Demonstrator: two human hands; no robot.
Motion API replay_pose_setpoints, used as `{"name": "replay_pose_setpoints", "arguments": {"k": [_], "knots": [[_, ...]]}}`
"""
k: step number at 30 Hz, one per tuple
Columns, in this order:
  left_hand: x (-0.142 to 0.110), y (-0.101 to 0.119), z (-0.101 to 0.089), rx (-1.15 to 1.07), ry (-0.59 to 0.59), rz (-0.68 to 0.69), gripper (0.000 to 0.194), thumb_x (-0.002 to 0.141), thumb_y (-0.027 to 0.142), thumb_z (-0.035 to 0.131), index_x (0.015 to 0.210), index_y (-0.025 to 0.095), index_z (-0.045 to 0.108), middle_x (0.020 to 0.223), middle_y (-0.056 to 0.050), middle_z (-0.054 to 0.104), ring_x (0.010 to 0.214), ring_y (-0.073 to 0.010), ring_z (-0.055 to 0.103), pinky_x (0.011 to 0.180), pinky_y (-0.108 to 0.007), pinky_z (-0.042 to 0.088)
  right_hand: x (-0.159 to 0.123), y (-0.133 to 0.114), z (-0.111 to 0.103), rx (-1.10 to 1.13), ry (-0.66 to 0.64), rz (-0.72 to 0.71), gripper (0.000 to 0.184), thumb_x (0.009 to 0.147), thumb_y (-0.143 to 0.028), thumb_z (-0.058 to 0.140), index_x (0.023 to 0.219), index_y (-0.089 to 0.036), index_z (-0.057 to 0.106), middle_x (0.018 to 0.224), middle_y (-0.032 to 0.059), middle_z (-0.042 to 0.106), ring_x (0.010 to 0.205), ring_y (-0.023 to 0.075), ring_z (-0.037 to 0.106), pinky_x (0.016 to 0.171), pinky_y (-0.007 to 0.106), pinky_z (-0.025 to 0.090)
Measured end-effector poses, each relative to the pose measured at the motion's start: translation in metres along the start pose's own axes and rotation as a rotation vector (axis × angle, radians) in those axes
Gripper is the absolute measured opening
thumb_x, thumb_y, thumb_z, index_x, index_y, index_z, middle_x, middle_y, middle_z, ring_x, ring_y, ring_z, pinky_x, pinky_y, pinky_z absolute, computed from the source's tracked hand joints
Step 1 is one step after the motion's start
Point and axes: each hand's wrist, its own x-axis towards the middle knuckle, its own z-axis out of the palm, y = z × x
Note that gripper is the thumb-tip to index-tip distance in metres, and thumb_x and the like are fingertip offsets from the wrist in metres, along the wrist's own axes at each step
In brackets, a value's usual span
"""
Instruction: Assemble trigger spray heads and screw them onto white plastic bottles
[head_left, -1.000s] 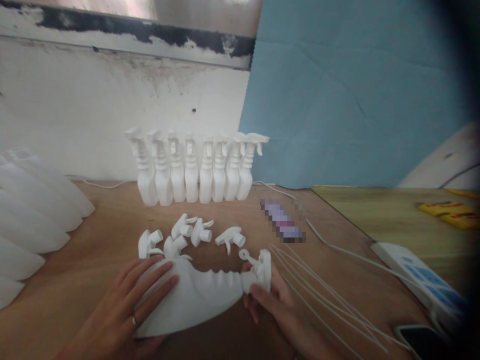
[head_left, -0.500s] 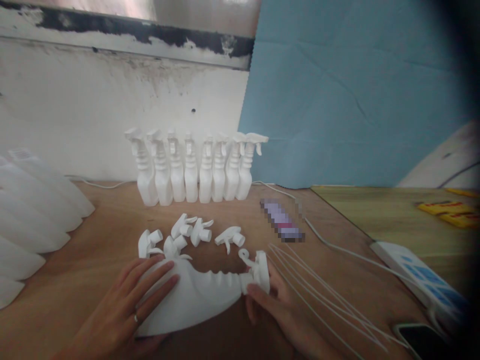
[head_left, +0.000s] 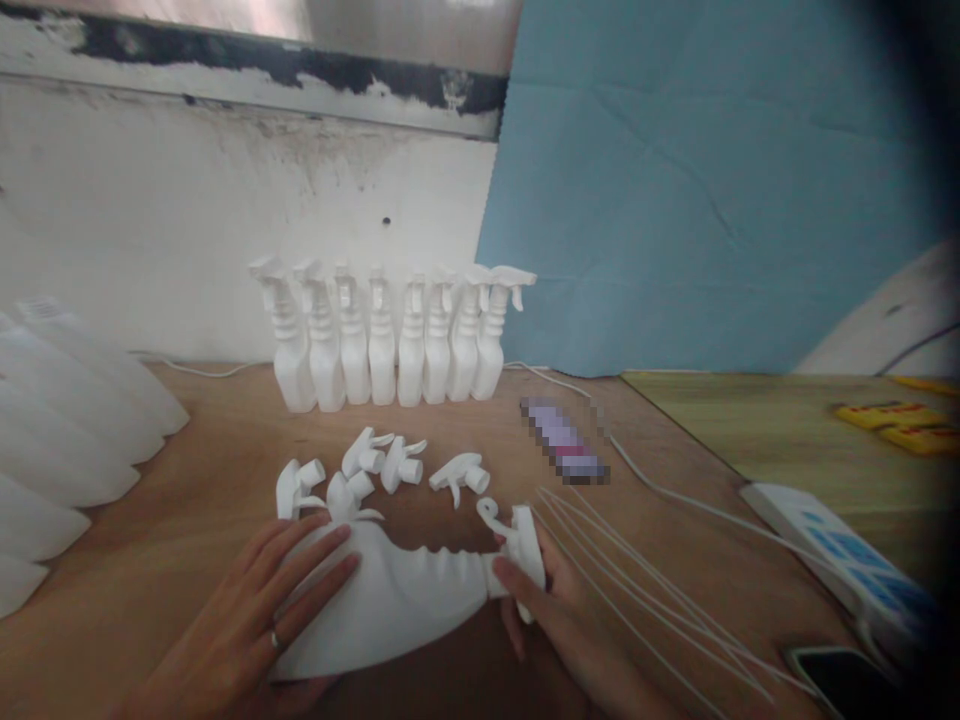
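Observation:
A white spray bottle (head_left: pixel 397 600) lies on its side in front of me, its base to the left and its neck to the right. My left hand (head_left: pixel 262 610) is wrapped over the bottle's body near the base, a ring on one finger. At the neck, my right hand (head_left: pixel 547 600) grips the white trigger sprayer (head_left: pixel 521 550), thumb on its collar; some fingers are hidden behind it. Just beyond the bottle lie several loose trigger sprayers (head_left: pixel 403 464), one of them (head_left: pixel 461 475) a little apart on the right.
Several spray bottles with sprayers (head_left: pixel 382 350) stand in a row along the wall. More white bottles (head_left: pixel 67 430) lie stacked at left. On the right are thin white tubes (head_left: pixel 645 590), a blurred-out purple item (head_left: pixel 562 440), a power strip (head_left: pixel 832 550) and a phone (head_left: pixel 847 685).
The sprayer at the bottle's neck has tilted slightly and shifted a little right and down, my right hand with it. My left hand keeps its hold on the body.

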Motion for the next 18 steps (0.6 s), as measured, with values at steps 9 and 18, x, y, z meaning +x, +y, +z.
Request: {"name": "replay_pose_setpoints", "arguments": {"k": [9,18], "knots": [[0.0027,-0.0009,-0.0009,0.008,0.010,0.046,0.068,0.075,0.024,0.069,0.139,0.015,0.047,0.142,-0.016,0.047,0.132,-0.0394,0.039,0.106,-0.055,0.034,0.0017,0.0015,-0.0015,0.047,-0.039,-0.040,0.062,0.070,-0.058,0.074,0.111,-0.018,0.050,0.068,0.0003,0.065,0.051,0.0143,0.059,0.043,0.024,0.050],[0.0042,-0.0028,-0.0027,0.050,0.002,0.090,0.065,0.077,0.029,0.070,0.137,0.014,0.048,0.141,-0.016,0.049,0.132,-0.0375,0.041,0.107,-0.052,0.034,0.0005,-0.0034,0.0011,0.079,0.011,-0.009,0.071,0.063,-0.053,0.082,0.116,-0.020,0.049,0.079,0.0010,0.068,0.050,0.0133,0.058,0.046,0.026,0.049]]}}
